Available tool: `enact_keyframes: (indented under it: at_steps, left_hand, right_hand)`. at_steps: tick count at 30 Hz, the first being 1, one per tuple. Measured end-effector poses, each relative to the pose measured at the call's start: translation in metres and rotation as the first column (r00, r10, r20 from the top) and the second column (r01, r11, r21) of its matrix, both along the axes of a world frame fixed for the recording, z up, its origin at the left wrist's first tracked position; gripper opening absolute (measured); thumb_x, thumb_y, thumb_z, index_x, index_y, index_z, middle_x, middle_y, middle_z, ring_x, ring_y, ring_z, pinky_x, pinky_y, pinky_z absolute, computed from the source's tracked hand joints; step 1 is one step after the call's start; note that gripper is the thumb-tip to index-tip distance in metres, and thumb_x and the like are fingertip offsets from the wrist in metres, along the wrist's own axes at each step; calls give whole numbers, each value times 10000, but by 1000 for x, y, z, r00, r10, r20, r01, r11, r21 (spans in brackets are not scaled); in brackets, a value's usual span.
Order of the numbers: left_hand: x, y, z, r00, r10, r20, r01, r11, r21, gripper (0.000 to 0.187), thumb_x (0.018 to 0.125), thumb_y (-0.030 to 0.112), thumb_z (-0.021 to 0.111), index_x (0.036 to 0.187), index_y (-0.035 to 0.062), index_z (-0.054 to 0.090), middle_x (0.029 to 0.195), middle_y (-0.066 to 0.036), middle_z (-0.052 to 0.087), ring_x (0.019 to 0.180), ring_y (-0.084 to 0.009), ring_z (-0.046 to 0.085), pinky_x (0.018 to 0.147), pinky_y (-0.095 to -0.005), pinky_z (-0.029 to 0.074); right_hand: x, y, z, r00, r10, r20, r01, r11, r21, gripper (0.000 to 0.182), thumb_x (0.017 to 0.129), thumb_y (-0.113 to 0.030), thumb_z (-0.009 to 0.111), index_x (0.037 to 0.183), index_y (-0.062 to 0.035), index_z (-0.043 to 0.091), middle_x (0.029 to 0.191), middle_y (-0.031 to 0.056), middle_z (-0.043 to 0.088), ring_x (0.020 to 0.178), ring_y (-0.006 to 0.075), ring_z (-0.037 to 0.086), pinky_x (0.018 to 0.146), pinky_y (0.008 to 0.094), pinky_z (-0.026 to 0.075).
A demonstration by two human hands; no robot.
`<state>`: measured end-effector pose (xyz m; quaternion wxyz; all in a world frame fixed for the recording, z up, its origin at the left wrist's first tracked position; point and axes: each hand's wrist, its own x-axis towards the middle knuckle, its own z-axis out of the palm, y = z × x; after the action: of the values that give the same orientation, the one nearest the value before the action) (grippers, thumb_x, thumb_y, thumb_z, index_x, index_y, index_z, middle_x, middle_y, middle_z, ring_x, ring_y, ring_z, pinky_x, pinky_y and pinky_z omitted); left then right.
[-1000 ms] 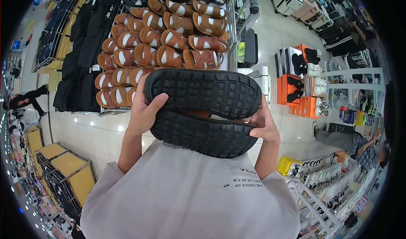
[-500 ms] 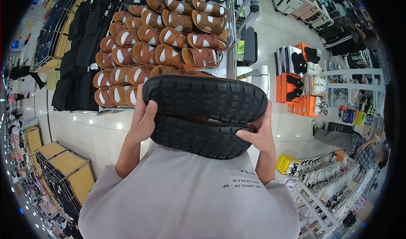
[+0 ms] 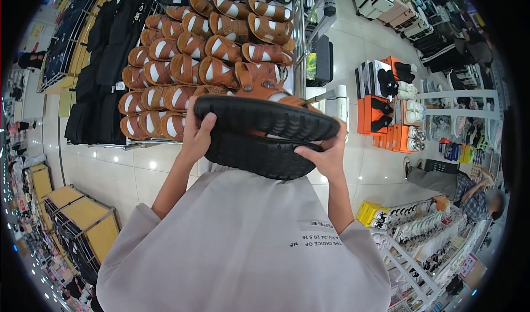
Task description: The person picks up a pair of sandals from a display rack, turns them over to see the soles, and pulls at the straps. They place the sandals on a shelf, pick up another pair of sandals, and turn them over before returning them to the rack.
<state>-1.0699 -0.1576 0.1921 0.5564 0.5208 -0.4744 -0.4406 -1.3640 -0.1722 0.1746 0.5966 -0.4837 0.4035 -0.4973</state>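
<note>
A pair of sandals [image 3: 265, 116] with black ridged soles and brown straps is held up in front of my chest, soles tilted toward me. My left hand [image 3: 197, 132] grips the heel or toe end on the left, thumb pressed on the sole. On the other end, my right hand [image 3: 327, 153] is closed around both sandals, its thumb on the lower sole [image 3: 259, 156]. The upper sandal's brown straps with round studs show above its sole edge. My fingers behind the pair are mostly hidden.
Ahead stands a display table of brown sandals [image 3: 193, 47] in rows, with stacked black clothing [image 3: 99, 80] at its left. Orange shoe boxes [image 3: 369, 113] and white racks [image 3: 458, 103] are at the right. A person [image 3: 469, 193] is at far right. Yellow-topped stands [image 3: 83, 215] are lower left.
The pair of sandals has tipped, so the soles look narrower and the upper sandal's brown straps now show. Both hands have moved slightly, keeping their hold.
</note>
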Motion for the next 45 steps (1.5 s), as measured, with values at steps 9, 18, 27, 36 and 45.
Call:
enact_keyframes:
  at_steps: [9, 18, 27, 36, 45]
  left_hand:
    - [57, 28, 8, 791, -524, -315, 589, 790, 167, 745, 753, 313, 808, 1307, -54, 470, 1220, -73, 575, 1105, -144, 529, 944, -294, 428]
    - [46, 24, 48, 615, -753, -235, 778, 529, 339, 684, 685, 217, 815, 1232, -77, 529, 1094, -97, 635, 984, -147, 584, 863, -284, 461]
    - [13, 0, 49, 685, -727, -47, 685, 621, 380, 531, 723, 148, 788, 1185, -10, 578, 1025, -36, 652, 924, -111, 580, 817, -269, 464]
    - [-53, -39, -19, 642, -377, -667, 704, 634, 319, 575, 794, 169, 661, 1296, -7, 444, 1133, -167, 613, 887, -314, 667, 705, -409, 586]
    - [-54, -11, -62, 610, -696, -377, 786, 475, 395, 598, 760, 148, 747, 1296, 5, 523, 1241, -73, 566, 1114, -173, 526, 974, -316, 418]
  right_hand:
    - [-36, 8, 3, 978, 172, 122, -184, 979, 92, 528, 557, -24, 906, 1009, 40, 640, 982, 83, 658, 915, 139, 621, 793, 288, 499]
    - [-44, -9, 39, 756, 576, -310, -615, 788, -35, 452, 552, -136, 885, 883, 67, 655, 854, 141, 664, 763, 202, 624, 695, 288, 476]
    - [-67, 6, 28, 861, 394, -322, -397, 916, 60, 401, 582, -110, 858, 889, 65, 668, 866, 121, 677, 785, 168, 629, 726, 291, 492]
    - [-76, 14, -2, 998, -55, 40, 46, 977, 208, 440, 646, -79, 791, 1037, 71, 656, 946, 92, 691, 834, 146, 642, 791, 285, 517]
    - [-125, 40, -4, 921, 226, -316, -143, 953, 265, 335, 573, -61, 815, 851, 61, 674, 777, 52, 659, 697, 100, 589, 632, 266, 486]
